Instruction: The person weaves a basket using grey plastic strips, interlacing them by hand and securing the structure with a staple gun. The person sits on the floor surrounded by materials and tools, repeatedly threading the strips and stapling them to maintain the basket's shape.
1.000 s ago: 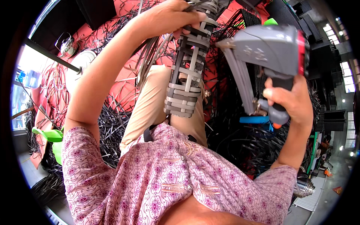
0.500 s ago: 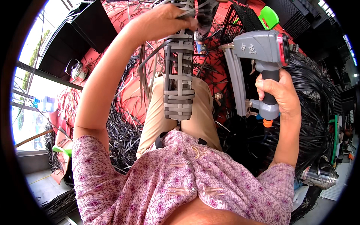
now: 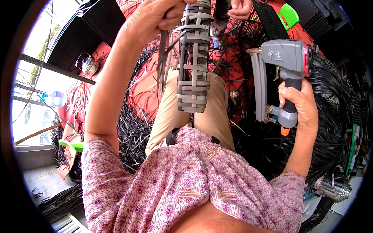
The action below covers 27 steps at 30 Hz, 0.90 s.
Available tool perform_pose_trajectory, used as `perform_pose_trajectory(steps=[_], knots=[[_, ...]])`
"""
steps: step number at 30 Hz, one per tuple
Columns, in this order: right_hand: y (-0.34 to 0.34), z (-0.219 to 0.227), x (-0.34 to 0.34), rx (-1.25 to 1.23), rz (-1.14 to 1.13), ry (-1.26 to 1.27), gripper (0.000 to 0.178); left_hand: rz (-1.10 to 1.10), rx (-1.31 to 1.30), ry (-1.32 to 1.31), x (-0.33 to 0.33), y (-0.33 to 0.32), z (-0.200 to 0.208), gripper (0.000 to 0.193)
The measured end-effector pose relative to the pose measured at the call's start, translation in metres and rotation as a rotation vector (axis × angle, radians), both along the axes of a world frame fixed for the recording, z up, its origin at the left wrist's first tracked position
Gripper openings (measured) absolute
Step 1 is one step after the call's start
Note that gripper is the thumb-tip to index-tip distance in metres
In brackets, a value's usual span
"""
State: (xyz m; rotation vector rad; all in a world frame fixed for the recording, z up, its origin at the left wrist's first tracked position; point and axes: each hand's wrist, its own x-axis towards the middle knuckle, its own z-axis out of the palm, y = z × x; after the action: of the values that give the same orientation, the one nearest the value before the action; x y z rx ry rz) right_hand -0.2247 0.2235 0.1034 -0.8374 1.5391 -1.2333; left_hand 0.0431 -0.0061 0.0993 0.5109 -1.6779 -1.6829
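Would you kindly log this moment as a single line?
Left hand: curled at woven grey frame, grip unclear; Right hand: holding grey nail gun by handle, apart from frame; Another person's hand: right of frame

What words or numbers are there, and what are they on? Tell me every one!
Gray nail gun in the right hand: two white written characters on its side, clear enough to see, but I won't copy them out.
Pink and purple shirt: swirly patterns, no writing I can make out.
Shiny kettle at the right: too small to tell.
I can't make out writing anywhere else.
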Motion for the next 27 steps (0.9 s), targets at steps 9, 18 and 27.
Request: perform_pose_trajectory(steps=[9, 18, 27], knots=[[0.007, 0.001, 0.005, -0.022, 0.019, -0.002, 0.036, -0.181, 0.244, 0.493, 0.007, -0.009, -0.038, 0.045], [0.016, -0.006, 0.000, 0.022, 0.057, 0.031, 0.026, -0.191, 0.130, 0.425, 0.021, 0.002, -0.048, 0.047], [0.016, -0.013, -0.001, -0.055, 0.180, 0.196, 0.016, 0.107, 0.060, 0.219, 0.019, 0.005, -0.047, 0.023]])
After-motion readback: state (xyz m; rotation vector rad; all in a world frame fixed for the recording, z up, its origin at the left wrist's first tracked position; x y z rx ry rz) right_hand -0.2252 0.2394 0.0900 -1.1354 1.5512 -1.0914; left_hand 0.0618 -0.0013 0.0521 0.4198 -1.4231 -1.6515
